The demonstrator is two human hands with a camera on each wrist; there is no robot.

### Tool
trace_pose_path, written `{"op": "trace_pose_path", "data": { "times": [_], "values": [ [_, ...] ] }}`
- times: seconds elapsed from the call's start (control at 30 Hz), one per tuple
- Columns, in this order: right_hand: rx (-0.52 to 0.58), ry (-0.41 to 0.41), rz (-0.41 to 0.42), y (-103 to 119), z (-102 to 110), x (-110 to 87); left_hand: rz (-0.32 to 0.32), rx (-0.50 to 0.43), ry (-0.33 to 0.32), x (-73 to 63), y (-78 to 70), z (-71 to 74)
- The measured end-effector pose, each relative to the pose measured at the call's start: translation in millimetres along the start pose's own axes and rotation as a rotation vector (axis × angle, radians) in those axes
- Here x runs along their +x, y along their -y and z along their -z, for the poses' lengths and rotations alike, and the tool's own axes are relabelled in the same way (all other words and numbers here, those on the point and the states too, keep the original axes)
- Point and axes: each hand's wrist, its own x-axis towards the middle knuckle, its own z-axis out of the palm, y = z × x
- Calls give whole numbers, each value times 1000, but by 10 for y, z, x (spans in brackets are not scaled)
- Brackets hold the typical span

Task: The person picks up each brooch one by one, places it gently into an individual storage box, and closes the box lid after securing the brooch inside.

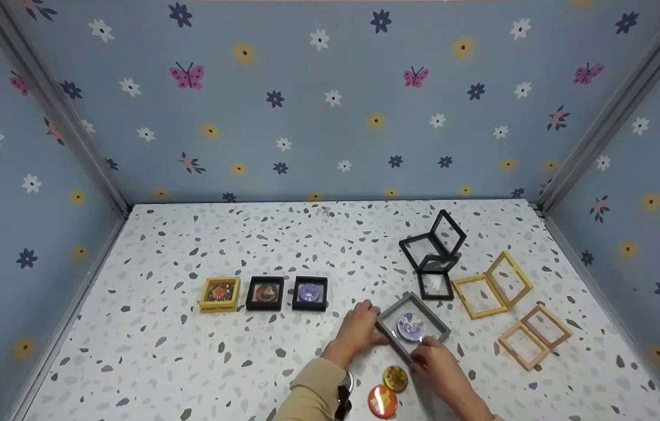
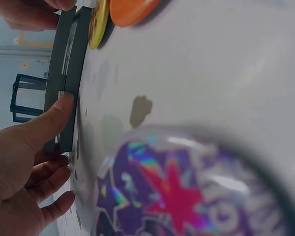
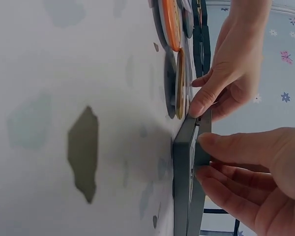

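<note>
A grey display frame [image 1: 441, 331] lies closed, or nearly so, on the speckled table, with a round purple-and-white pin badge [image 1: 411, 327] behind its clear film. My left hand [image 1: 358, 328] grips the frame's left corner, thumb on the near side and fingers around the far side. At the near right edge, my right hand [image 1: 436, 363] pinches the frame's rim between thumb and fingertips. In the right wrist view a thin gap shows between the frame's two halves [image 3: 186, 172]. Just in front lie a yellow badge [image 1: 395, 378] and an orange badge [image 1: 383, 401].
Left of my hands stand a yellow frame [image 1: 208, 303] and two black frames [image 1: 265, 305], [image 1: 310, 307], each holding a badge. Open black [image 1: 411, 241], yellow [image 1: 477, 314] and wooden [image 1: 531, 365] frames sit at the right. A shiny purple badge [image 2: 182, 191] lies near my left wrist.
</note>
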Motion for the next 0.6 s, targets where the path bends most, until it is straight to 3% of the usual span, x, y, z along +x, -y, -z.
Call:
{"op": "trace_pose_path", "data": {
  "times": [0.1, 0.3, 0.47, 0.53, 0.6],
  "values": [
    [60, 71, -32, -17, 48, 21, -39, 21, 3, 2, 2, 34],
    [102, 146, -34, -96, 176, 67, -221, 157, -50, 14, -23, 146],
    [70, 117, -1, -181, 308, 121, -323, 250, -13, 26, -83, 182],
    [51, 89, 30, -221, 360, 153, -295, 180, 22, 23, -102, 176],
    [22, 56, 55, -257, 410, 193, -309, 158, 36, 17, -113, 172]
  ]
}}
